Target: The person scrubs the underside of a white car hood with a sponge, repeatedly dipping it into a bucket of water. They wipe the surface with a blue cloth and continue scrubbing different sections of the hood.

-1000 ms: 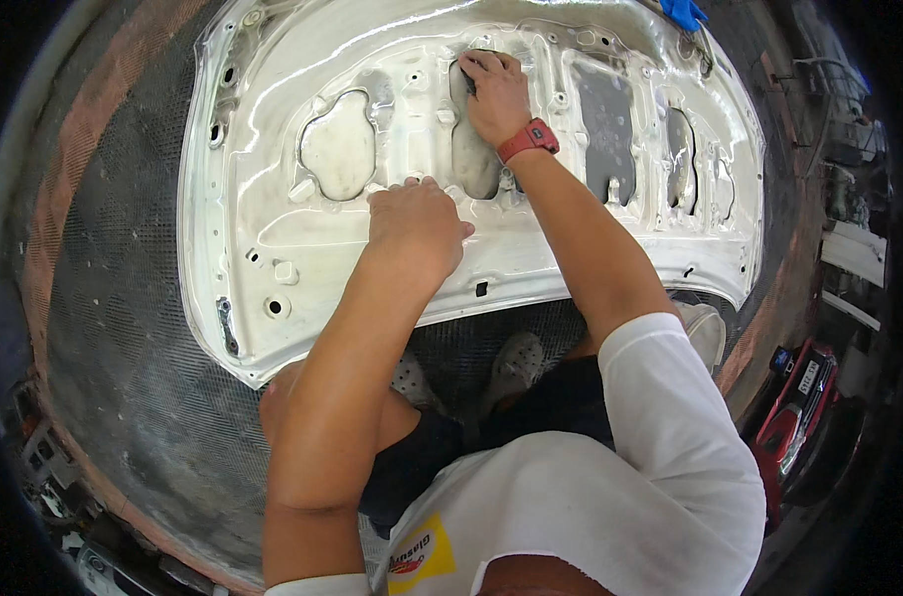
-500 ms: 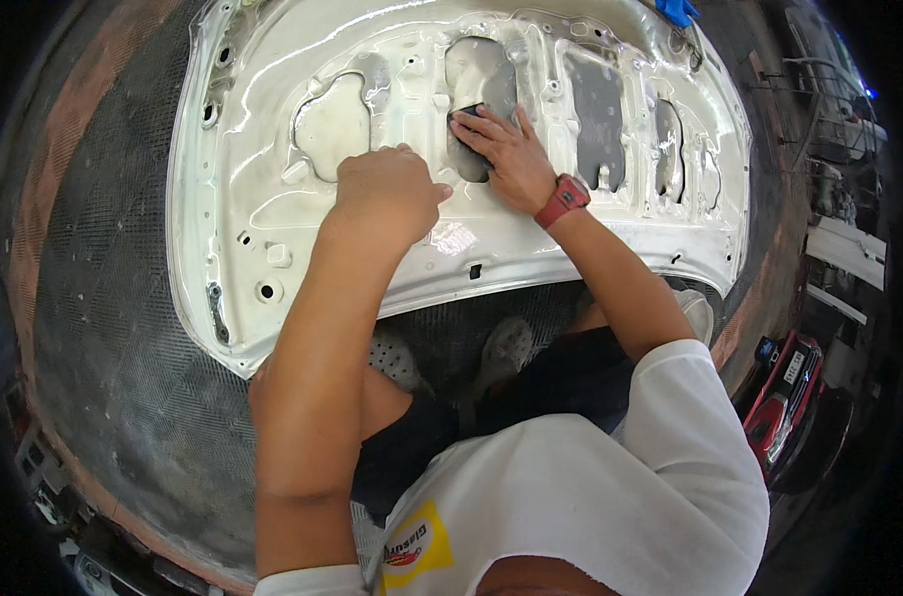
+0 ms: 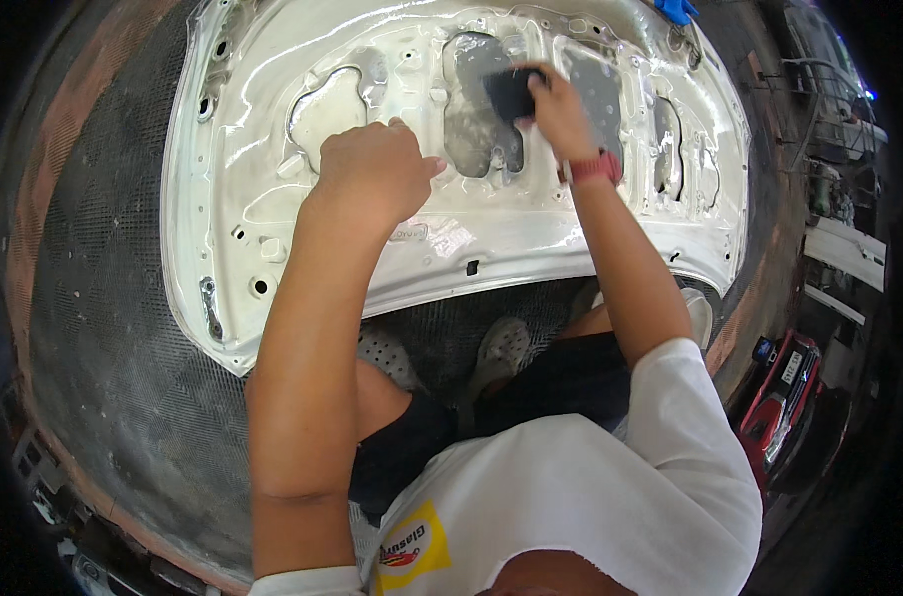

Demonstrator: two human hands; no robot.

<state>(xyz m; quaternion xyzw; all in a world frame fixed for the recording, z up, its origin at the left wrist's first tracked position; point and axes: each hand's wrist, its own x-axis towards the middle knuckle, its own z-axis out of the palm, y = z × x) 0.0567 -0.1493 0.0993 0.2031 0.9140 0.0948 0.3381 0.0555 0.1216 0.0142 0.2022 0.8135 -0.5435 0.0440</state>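
As right hand [image 3: 563, 111] holds pad [image 3: 511, 93], panel [image 3: 526, 235] lies long axis crosswise

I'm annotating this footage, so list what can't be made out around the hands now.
All in the head view:
- Right hand: motion blur smears its fingers.
- Dark pad: edges blurred, and the fingers cover part of it.
- Left hand: its own back hides the palm, so I can't tell whether it holds anything.
- White panel: far side cut off by the top edge.
- Blue item: also cut off there; kind unclear.
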